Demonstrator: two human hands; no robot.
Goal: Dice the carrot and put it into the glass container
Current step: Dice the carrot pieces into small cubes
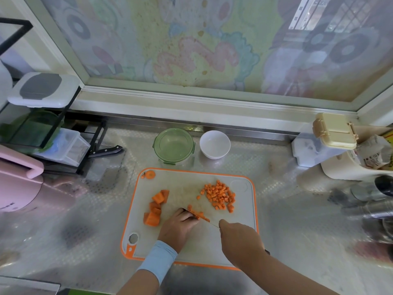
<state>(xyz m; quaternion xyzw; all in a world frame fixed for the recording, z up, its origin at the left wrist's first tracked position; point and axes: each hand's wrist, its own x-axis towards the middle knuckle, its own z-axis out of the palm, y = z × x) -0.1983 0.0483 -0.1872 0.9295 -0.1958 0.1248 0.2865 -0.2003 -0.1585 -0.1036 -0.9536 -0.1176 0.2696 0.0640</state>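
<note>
Fingers [185, 216] of the left hand [178, 226] are curled down over a carrot piece [197, 214] near the middle of the cutting board [187, 184], knuckles bent and tips pinning it; most of that piece is hidden, and the orange that shows lies in a short row running diagonally, from far-left to near-right. The right hand [239, 238] is closed round the handle of a knife [212, 223], whose thin blade follows the same diagonal: tip toward the left fingertips, handle toward the near right, with the dark butt just showing past the wrist. The blade rests against the near side of the orange row. To the left, beside the left hand, sit several large carrot chunks [155, 209], uncut and stacked loosely. On the far right part of the board lies a spread heap of diced carrot [219, 196], with a cut-off carrot end [150, 174] alone at the far left corner. Beyond the board stands the glass container [174, 160] with a green clip lid on it, and just right of it a white bowl [214, 144]. The board is pale grey with an orange rim and lies on an embossed steel counter [297, 220]. A window [202, 50] covered in faded patterned film runs behind; a black rack [70, 128] stands at the left and a beige-lidded box [333, 130] at the right.
</note>
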